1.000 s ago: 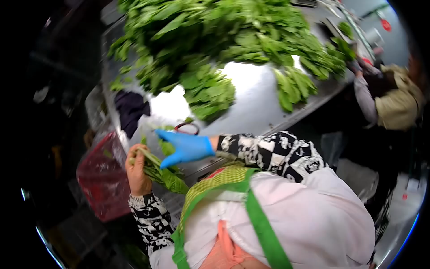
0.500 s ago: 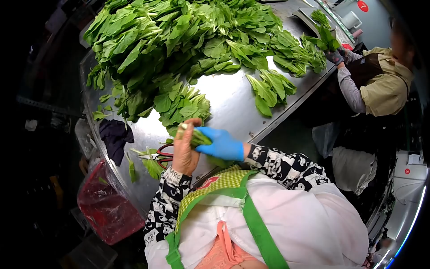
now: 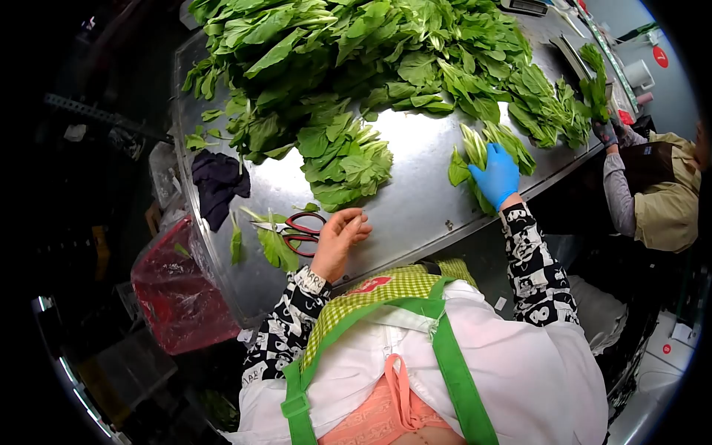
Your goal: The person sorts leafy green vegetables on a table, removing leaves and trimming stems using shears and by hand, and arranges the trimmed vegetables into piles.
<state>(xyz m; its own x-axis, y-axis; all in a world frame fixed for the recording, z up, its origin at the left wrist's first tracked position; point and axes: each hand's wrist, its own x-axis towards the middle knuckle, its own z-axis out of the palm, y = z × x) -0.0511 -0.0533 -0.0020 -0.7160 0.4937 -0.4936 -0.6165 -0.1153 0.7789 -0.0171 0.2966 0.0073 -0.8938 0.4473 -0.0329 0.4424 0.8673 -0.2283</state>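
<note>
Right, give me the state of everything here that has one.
Left hand: bare, fingers curled
Right hand: blue-gloved, on leafy bunch, grip unclear
Metal table: partly covered by greens
Scissors: lying flat, handles apart
Dark cloth: crumpled
Leaf pile: heaped

It looks like a produce workroom: leafy greens (image 3: 415,68) cover much of a metal tabletop (image 3: 419,182), with a co-worker (image 3: 662,200) at its right.

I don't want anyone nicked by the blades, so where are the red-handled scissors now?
In the head view, the scissors lie on the metal table left of centre, just left of the bare left hand, by a loose leaf.
</note>
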